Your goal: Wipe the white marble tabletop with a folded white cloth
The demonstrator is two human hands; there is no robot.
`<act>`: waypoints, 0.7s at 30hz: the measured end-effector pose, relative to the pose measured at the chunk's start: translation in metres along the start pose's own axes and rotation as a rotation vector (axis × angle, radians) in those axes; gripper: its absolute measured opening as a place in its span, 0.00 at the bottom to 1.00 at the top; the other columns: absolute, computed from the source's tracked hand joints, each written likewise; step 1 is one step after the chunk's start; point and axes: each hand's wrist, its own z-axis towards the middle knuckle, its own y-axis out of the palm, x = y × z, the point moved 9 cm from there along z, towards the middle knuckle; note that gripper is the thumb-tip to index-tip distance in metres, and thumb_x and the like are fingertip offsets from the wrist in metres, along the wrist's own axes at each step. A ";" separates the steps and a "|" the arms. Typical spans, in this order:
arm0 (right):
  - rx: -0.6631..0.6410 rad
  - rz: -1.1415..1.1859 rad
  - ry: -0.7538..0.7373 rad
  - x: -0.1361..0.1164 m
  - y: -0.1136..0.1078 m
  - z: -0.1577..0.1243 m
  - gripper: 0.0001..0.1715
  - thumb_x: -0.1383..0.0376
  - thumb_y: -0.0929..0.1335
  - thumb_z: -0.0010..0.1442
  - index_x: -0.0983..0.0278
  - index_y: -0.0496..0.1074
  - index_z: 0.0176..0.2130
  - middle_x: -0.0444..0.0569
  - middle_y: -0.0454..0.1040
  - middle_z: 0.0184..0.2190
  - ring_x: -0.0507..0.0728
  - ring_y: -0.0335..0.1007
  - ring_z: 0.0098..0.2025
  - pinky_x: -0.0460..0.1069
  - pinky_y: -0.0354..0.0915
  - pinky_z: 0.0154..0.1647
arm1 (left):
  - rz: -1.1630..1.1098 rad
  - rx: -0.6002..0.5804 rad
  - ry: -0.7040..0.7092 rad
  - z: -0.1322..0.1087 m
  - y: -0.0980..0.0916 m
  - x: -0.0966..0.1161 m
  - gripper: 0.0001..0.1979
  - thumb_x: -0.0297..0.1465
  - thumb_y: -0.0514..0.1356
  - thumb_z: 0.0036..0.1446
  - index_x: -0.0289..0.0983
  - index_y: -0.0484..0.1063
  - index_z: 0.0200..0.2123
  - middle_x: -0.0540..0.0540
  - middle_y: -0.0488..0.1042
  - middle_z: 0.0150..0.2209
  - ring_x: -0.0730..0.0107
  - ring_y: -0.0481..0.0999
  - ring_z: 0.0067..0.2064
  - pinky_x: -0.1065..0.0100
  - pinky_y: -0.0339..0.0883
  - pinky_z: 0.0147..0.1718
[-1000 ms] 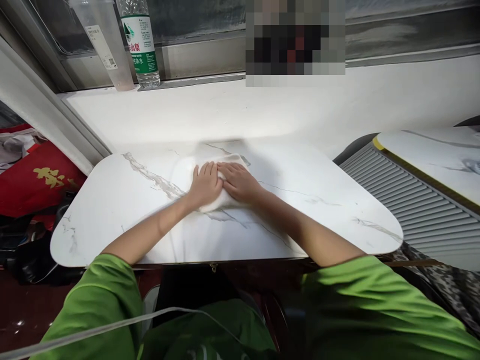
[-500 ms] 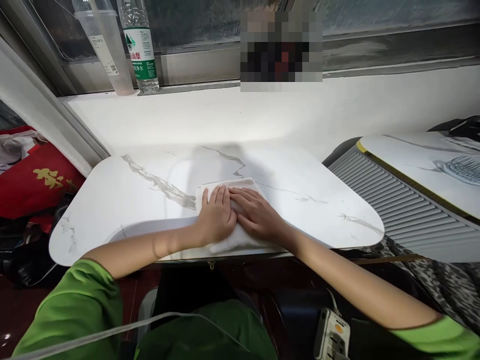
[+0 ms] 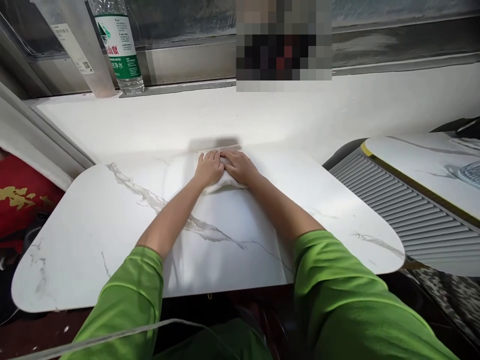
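A white cloth [image 3: 227, 183] lies bunched on the white marbled table [image 3: 123, 240], close to the wall at the table's far edge. My left hand [image 3: 209, 168] presses on the cloth's left part, palm down, fingers pointing toward the wall. Beside it my right hand [image 3: 240, 166] presses on the cloth too, its fingertips meeting those of my left hand. Both hands lie flat rather than wrapped round the cloth, and they cover much of it. Both arms are stretched out over the table.
On the window ledge at the upper left stand a plastic cup [image 3: 80, 55] and a water bottle [image 3: 122, 50]. A second marbled table [image 3: 412, 155] with ribbed side is at the right. A red bag [image 3: 22, 200] is at the left. A cable crosses the bottom.
Both hands have moved forward together with the cloth, from near the table's front edge to its far edge by the wall. The cloth is more bunched, and the view has shifted slightly.
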 end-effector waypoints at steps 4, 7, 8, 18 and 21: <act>-0.019 -0.041 0.006 -0.004 -0.002 -0.012 0.28 0.67 0.59 0.60 0.68 0.70 0.57 0.57 0.72 0.59 0.65 0.66 0.60 0.61 0.59 0.62 | 0.004 -0.020 0.011 -0.007 0.001 0.005 0.27 0.27 0.41 0.68 0.25 0.54 0.67 0.36 0.55 0.70 0.59 0.52 0.71 0.50 0.40 0.70; -0.033 -0.045 -0.019 -0.015 -0.010 -0.038 0.29 0.66 0.59 0.61 0.69 0.68 0.59 0.57 0.71 0.60 0.65 0.65 0.61 0.62 0.59 0.62 | 0.000 -0.052 0.017 -0.027 0.004 0.018 0.28 0.28 0.41 0.68 0.24 0.52 0.68 0.36 0.52 0.71 0.58 0.50 0.72 0.50 0.39 0.70; -0.036 -0.042 -0.036 -0.019 -0.014 -0.050 0.29 0.65 0.59 0.61 0.69 0.68 0.59 0.57 0.70 0.61 0.65 0.65 0.62 0.62 0.60 0.62 | -0.003 -0.066 0.021 -0.037 0.005 0.025 0.29 0.29 0.41 0.68 0.23 0.52 0.69 0.35 0.52 0.71 0.58 0.49 0.72 0.49 0.38 0.70; -0.056 -0.061 -0.050 -0.012 -0.083 -0.198 0.26 0.63 0.59 0.64 0.64 0.67 0.59 0.56 0.69 0.62 0.65 0.65 0.63 0.65 0.64 0.61 | 0.010 -0.165 0.134 -0.121 0.023 0.161 0.31 0.33 0.42 0.68 0.20 0.49 0.69 0.31 0.49 0.71 0.51 0.46 0.73 0.46 0.37 0.70; -0.104 -0.122 0.044 0.009 -0.097 -0.225 0.26 0.67 0.58 0.64 0.64 0.67 0.59 0.55 0.67 0.64 0.64 0.61 0.66 0.65 0.62 0.63 | 0.003 -0.132 0.190 -0.120 0.027 0.195 0.31 0.33 0.46 0.66 0.19 0.53 0.67 0.29 0.53 0.70 0.48 0.49 0.72 0.47 0.38 0.70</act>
